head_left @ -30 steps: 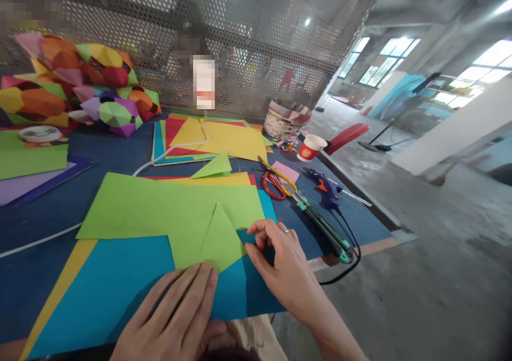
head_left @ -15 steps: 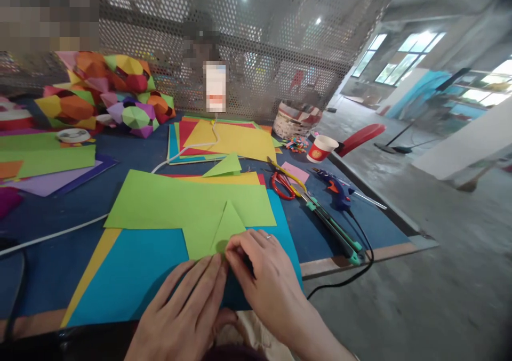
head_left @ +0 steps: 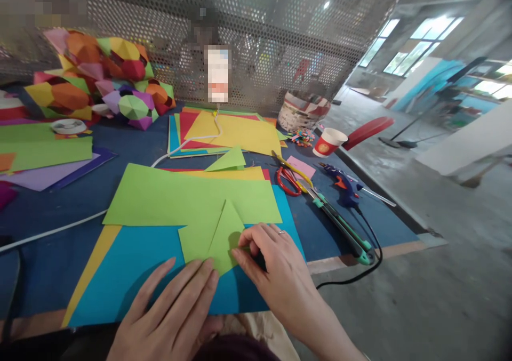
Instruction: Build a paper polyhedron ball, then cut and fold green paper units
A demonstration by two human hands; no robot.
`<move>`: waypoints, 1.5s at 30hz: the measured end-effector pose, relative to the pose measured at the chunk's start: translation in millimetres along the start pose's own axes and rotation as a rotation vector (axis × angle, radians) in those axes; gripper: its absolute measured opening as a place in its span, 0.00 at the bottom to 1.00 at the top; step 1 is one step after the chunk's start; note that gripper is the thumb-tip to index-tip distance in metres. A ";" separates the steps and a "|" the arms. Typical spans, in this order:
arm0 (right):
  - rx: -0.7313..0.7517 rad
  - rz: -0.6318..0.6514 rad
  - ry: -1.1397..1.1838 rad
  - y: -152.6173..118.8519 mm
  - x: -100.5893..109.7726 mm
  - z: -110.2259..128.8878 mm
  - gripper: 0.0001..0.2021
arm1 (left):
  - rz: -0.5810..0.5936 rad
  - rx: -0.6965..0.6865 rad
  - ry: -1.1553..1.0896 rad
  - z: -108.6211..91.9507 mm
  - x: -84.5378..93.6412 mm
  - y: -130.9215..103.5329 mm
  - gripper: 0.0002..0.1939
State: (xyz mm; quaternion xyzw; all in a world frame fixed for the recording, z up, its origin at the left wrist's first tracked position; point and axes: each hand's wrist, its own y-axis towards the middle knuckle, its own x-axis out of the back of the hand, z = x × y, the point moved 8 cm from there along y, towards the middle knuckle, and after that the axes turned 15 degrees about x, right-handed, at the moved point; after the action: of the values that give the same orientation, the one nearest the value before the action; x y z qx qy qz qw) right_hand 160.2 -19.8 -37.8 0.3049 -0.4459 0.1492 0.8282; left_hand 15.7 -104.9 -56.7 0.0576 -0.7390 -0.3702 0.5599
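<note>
My left hand [head_left: 172, 302] lies flat with its fingers stretched out, the fingertips on the lower edge of a small light green piece of paper [head_left: 226, 233]. This piece has a pointed top and folded flaps. At its right edge my right hand [head_left: 276, 265] pinches the paper between thumb and forefinger; a ring shows on one finger. The piece lies over a wide green sheet [head_left: 160, 195] and a large blue sheet [head_left: 132, 281]. A second green folded triangle [head_left: 228, 160] lies just beyond the wide sheet.
Red-and-yellow scissors [head_left: 291, 179], a green-and-black cutter [head_left: 340, 225] and a blue glue gun [head_left: 342, 185] lie to the right. Farther back stand a paper cup [head_left: 330, 141] and a basket [head_left: 306, 111]. Coloured paper shapes [head_left: 132, 107] pile up at the back left. A white cable [head_left: 60, 233] crosses the table.
My left hand has slid left and down. My right hand has moved slightly right and now pinches the right edge of the green piece, whose lower part has come into sight.
</note>
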 end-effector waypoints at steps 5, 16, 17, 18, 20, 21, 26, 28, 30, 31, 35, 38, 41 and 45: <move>0.013 -0.004 0.008 0.0 -0.7 0.0 0.08 | -0.052 0.065 -0.051 9.9 13.4 -10.3 0.14; -0.013 -0.048 -0.024 0.6 -0.7 0.5 0.08 | -0.030 0.072 -0.084 19.9 21.8 -11.3 0.17; -0.019 -0.058 -0.037 0.6 -1.2 -0.1 0.07 | -0.043 0.061 -0.073 18.9 23.9 -8.8 0.17; -0.025 -0.069 -0.053 0.8 -1.6 -0.8 0.07 | -0.056 0.045 -0.061 16.6 25.6 -5.8 0.18; -0.034 -0.087 -0.090 1.5 -2.3 -2.1 0.07 | -0.071 0.023 -0.041 10.3 26.4 1.3 0.19; -0.035 -0.090 -0.104 2.1 -2.9 -2.3 0.06 | -0.068 0.015 -0.039 6.5 25.0 4.8 0.19; -0.067 -0.066 -0.133 3.2 -3.7 4.6 0.05 | -0.054 -0.027 -0.038 -9.2 12.0 10.8 0.18; -0.070 -0.043 -0.105 2.9 -4.1 11.7 0.07 | -0.069 -0.054 -0.023 -9.8 9.3 7.8 0.18; -0.065 -0.018 -0.065 2.8 -5.0 17.4 0.11 | -0.077 -0.090 -0.017 -8.1 8.8 4.5 0.16; -0.067 -0.009 -0.053 2.6 -5.0 18.0 0.12 | -0.077 -0.103 -0.020 -6.5 9.1 3.6 0.16; -0.105 -0.012 -0.050 0.0 -1.6 4.7 0.11 | -0.065 -0.099 -0.061 0.5 11.3 4.3 0.14; -0.134 -0.036 -0.069 -3.4 2.1 -9.9 0.09 | -0.047 -0.076 -0.077 2.3 10.2 5.8 0.16; -0.152 -0.075 -0.131 -5.8 6.6 -16.8 0.10 | -0.051 -0.063 -0.082 0.8 10.4 8.8 0.16; -0.136 -0.086 -0.156 -3.5 7.6 -12.3 0.11 | -0.100 -0.018 -0.054 -1.0 14.9 21.5 0.13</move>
State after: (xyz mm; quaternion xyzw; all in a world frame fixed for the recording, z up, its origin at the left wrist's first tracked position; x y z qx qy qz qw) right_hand 174.2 -14.9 -38.0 0.2774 -0.5046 0.0587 0.8154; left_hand 18.2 -97.4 -31.8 0.0794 -0.7467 -0.4061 0.5209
